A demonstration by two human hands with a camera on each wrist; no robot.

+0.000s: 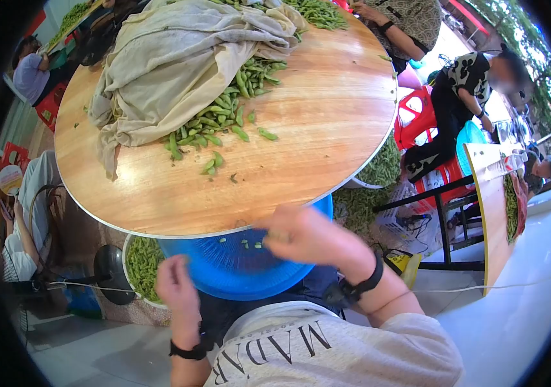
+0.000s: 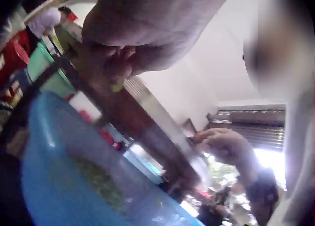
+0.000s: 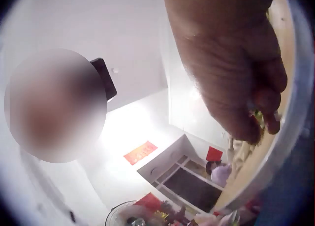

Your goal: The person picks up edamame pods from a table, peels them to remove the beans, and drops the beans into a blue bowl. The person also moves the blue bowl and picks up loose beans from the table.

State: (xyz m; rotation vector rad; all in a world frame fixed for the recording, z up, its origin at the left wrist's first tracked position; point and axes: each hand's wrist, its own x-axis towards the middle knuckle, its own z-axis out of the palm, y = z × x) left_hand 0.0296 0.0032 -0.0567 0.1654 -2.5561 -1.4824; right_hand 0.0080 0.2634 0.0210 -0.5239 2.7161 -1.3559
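Over the left side of a blue basin (image 1: 256, 284), my left hand (image 1: 177, 287) is raised with fingers curled together. In the left wrist view it pinches a small green soybean pod (image 2: 118, 84) at the fingertips. My right hand (image 1: 304, 235), blurred, is at the near edge of the round wooden table (image 1: 327, 129). Seen from the right wrist, its curled fingers hold a green pod (image 3: 258, 116), mostly hidden by them. A few pale shelled beans (image 1: 244, 244) show inside the basin. Loose soybean pods (image 1: 214, 119) are heaped on the table.
A damp beige cloth (image 1: 166, 71) covers much of the pod heap. Below left stands a bucket of pods (image 1: 145, 267); another pod-filled container (image 1: 382, 164) is under the table's right side. Other people sit around, one in a patterned black top (image 1: 469, 74) beside red stools (image 1: 415, 116).
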